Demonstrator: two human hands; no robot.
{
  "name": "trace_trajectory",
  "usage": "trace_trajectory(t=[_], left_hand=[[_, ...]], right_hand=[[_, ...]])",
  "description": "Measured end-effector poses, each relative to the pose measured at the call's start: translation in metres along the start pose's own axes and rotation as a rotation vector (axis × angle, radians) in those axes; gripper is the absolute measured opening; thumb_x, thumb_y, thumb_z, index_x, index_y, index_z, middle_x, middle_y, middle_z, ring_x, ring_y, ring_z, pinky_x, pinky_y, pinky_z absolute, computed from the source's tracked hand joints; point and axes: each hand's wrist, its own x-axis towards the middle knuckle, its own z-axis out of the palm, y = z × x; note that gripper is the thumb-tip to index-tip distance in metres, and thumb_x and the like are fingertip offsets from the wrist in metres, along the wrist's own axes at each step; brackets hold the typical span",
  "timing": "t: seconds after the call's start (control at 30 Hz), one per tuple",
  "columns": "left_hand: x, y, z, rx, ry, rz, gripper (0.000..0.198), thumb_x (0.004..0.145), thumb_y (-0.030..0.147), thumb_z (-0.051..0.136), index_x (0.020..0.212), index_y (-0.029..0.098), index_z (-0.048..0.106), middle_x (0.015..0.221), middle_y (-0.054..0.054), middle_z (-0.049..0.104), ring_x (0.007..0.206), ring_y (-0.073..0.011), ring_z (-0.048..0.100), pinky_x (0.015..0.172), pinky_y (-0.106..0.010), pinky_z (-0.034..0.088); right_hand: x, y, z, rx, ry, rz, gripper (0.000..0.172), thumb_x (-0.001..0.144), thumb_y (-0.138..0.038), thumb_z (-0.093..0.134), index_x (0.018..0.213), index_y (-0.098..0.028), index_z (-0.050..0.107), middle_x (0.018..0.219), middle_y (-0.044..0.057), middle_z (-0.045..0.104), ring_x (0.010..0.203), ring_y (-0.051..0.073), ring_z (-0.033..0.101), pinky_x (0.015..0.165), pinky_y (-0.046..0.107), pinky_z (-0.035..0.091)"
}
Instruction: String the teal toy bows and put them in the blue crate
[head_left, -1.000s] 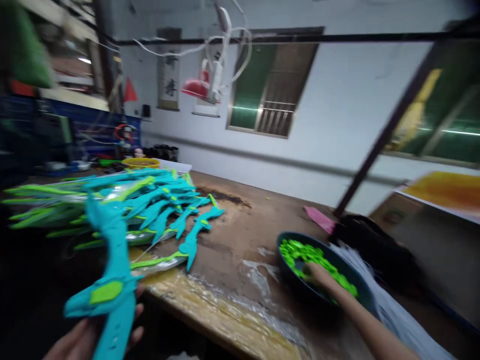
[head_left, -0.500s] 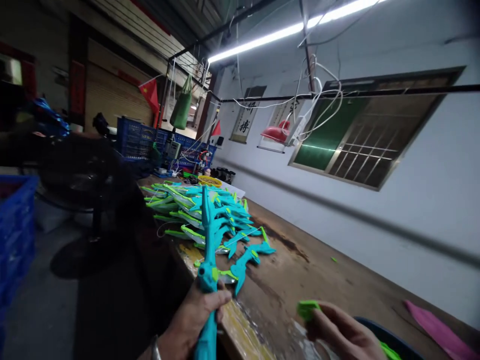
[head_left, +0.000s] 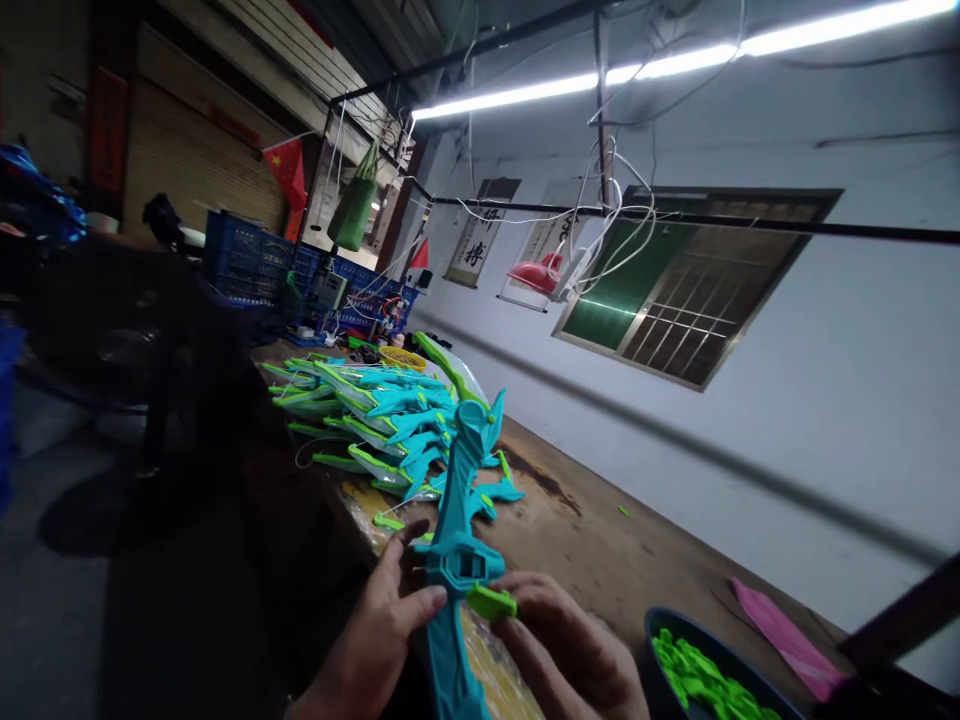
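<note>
A turquoise toy bow [head_left: 459,500] with a bright green upper limb stands upright in front of me. My left hand [head_left: 379,620] grips it from the left, thumb across the grip just below the middle hub. The hub has a rectangular opening facing me. Between the thumb and fingers of my right hand [head_left: 566,640] is a small green plastic piece [head_left: 492,602], held just below the hub's right side. Whether it touches the bow I cannot tell. Behind lies a pile of turquoise and green toy bows [head_left: 375,410] on the table [head_left: 592,545].
A dark bowl [head_left: 651,625] of green plastic pieces stands at the right, near a pink cloth [head_left: 784,640]. A yellow basket [head_left: 403,358] is behind the pile. Blue crates [head_left: 251,258] stand farther back. A metal frame with hanging cables spans above the table.
The bow has turned so its hub opening faces me. My right hand has brought the green piece leftward, from over the table to the hub. The view has swung right, showing more of the bowl.
</note>
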Motion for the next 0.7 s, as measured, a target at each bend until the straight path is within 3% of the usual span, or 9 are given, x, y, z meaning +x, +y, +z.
trace_trajectory(t=[0.1, 0.2, 0.33, 0.43, 0.7], left_hand=[[-0.005, -0.008, 0.004, 0.022, -0.036, -0.031, 0.062, 0.076, 0.017, 0.074, 0.134, 0.019, 0.051, 0.123, -0.011, 0.071, 0.119, -0.0317, 0.063, 0.102, -0.043, 0.045], [-0.011, -0.007, 0.011, 0.066, -0.051, -0.055, 0.055, 0.077, 0.019, 0.073, 0.129, 0.02, 0.054, 0.121, -0.011, 0.073, 0.116, -0.0319, 0.064, 0.1, -0.042, 0.046], [-0.018, 0.0, 0.019, 0.118, -0.079, -0.063, 0.052, 0.079, 0.025, 0.075, 0.127, 0.021, 0.056, 0.12, -0.01, 0.074, 0.114, -0.0304, 0.066, 0.099, -0.04, 0.046], [-0.023, 0.002, 0.023, 0.15, -0.103, -0.041, 0.045, 0.078, 0.028, 0.078, 0.119, 0.02, 0.06, 0.117, -0.01, 0.075, 0.113, -0.0301, 0.066, 0.1, -0.038, 0.046], [-0.024, -0.004, 0.024, 0.207, -0.005, -0.029, 0.049, 0.077, 0.035, 0.081, 0.118, 0.02, 0.059, 0.11, -0.01, 0.077, 0.103, -0.0278, 0.07, 0.088, -0.033, 0.05]], right_hand=[[0.001, 0.008, -0.006, -0.181, -0.001, -0.189, 0.008, 0.088, -0.021, 0.072, 0.094, -0.025, 0.075, 0.088, 0.004, 0.066, 0.079, 0.018, 0.065, 0.069, 0.023, 0.054], [0.0, 0.012, -0.007, -0.29, 0.076, -0.228, 0.009, 0.088, -0.018, 0.071, 0.092, -0.025, 0.074, 0.082, 0.001, 0.062, 0.072, 0.015, 0.062, 0.063, 0.02, 0.051], [-0.004, 0.012, -0.002, -0.428, 0.179, -0.211, 0.008, 0.09, -0.022, 0.069, 0.083, -0.022, 0.071, 0.073, 0.001, 0.058, 0.064, 0.014, 0.056, 0.058, 0.021, 0.046], [-0.008, 0.012, 0.0, -0.478, 0.172, -0.184, 0.013, 0.092, -0.024, 0.066, 0.08, -0.021, 0.071, 0.071, 0.0, 0.055, 0.062, 0.014, 0.054, 0.057, 0.022, 0.044], [-0.02, 0.012, 0.012, -0.245, 0.264, 0.032, 0.021, 0.092, -0.032, 0.067, 0.074, -0.022, 0.072, 0.072, 0.0, 0.057, 0.07, 0.015, 0.055, 0.066, 0.023, 0.044]])
